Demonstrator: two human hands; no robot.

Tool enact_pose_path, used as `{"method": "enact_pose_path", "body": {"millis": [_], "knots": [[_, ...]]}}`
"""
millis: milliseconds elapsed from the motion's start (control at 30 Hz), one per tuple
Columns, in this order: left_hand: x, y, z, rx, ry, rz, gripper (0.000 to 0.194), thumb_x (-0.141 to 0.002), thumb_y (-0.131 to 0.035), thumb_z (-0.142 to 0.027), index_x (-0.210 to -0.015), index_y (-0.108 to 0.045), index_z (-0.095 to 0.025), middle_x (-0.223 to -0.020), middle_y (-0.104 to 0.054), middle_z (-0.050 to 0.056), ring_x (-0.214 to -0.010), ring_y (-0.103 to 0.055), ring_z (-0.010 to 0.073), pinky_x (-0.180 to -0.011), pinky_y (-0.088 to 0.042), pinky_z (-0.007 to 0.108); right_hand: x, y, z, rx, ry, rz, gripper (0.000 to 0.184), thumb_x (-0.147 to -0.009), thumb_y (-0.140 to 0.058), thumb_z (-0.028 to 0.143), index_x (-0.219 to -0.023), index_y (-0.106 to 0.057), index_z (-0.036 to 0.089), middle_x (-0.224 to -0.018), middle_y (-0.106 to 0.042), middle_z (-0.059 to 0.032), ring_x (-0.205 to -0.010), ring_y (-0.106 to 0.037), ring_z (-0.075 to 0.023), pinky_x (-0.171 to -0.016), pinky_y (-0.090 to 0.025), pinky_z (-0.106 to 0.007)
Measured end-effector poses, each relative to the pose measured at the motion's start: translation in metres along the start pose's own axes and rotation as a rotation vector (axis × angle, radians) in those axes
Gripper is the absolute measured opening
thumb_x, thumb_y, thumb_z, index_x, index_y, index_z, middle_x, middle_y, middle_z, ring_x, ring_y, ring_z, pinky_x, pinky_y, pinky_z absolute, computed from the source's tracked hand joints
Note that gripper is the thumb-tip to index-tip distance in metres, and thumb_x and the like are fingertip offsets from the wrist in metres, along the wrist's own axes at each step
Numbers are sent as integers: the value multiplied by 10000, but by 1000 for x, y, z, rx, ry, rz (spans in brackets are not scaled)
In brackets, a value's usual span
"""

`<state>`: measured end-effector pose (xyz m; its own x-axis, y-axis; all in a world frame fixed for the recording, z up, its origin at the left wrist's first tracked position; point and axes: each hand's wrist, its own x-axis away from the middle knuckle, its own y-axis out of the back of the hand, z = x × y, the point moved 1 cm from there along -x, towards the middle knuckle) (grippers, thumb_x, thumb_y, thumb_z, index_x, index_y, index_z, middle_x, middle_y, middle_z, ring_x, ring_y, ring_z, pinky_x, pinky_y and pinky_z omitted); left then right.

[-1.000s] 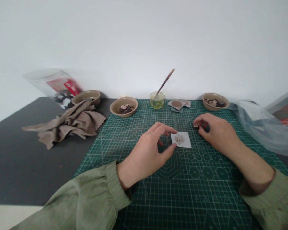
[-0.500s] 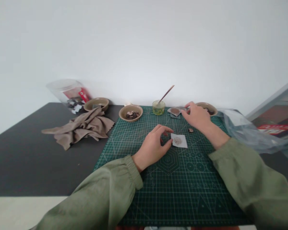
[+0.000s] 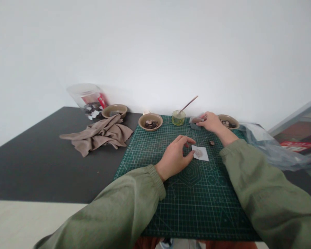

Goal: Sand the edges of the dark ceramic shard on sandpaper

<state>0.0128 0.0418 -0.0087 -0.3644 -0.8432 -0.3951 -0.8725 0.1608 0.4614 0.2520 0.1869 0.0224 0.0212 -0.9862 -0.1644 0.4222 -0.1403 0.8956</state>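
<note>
My left hand [image 3: 176, 155] rests low over the green cutting mat [image 3: 150, 162], thumb and fingers apart and nothing visibly held. Its fingertips are at the left edge of a small white square [image 3: 200, 154] with a brownish round mark; I cannot tell whether they touch it. Farther back, my right hand [image 3: 211, 122] pinches the edge of a thin flat square piece with a brown round patch [image 3: 197, 120], which is tilted up. Beneath it lies a greyish square piece [image 3: 195, 126]. A small dark-and-tan chip [image 3: 211, 143] sits on the mat between the hands.
A yellow-green glass cup [image 3: 178, 119] holds a thin stick [image 3: 188, 103]. Chips fill part of one bowl [image 3: 150, 128] and another bowl [image 3: 237, 126]. At left are a brown cloth [image 3: 101, 135], a third bowl [image 3: 119, 107] and a clear jar [image 3: 80, 90]. A plastic bag [image 3: 269, 147] lies right.
My right hand has closed on the brown-patched square piece and tilted it up. My left hand stays by the white square. The whole view has shifted a little.
</note>
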Motion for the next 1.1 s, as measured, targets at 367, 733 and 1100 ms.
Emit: {"method": "enact_pose_path", "body": {"millis": [367,733,1100], "knots": [[-9,2,5,156,-7,-227,495,-1002,-825,-328,-1430,-626,-178,-1401,-731,182,-1091,-783,232,-736,-649,300,112,34,15,-463,347,41,677,-898,-894,412,-1497,-601,297,-803,-728,27,-609,-639,-219,-565,-484,-345],[-7,25,-5,-63,-361,-281,108,-1021,-788,-193,-966,-859,-253,-1085,-838,69,-1000,-783,194,-928,-660,387,129,10,-3,-733,428,13,410,-1087,-624,330,-1496,-642,297,-1431,-739,-110,-1060,-746,-265,-684,-590,-344],[-8,28,-3,-149,-425,-306,158,-1010,-778,-145,-926,-849,-257,-1121,-851,61,-1030,-798,204,-928,-675,394,136,14,0,-743,381,-36,352,-996,-621,127,-1286,-767,261,-919,-777,-22,-752,-729,-201,-599,-516,-308]]}}
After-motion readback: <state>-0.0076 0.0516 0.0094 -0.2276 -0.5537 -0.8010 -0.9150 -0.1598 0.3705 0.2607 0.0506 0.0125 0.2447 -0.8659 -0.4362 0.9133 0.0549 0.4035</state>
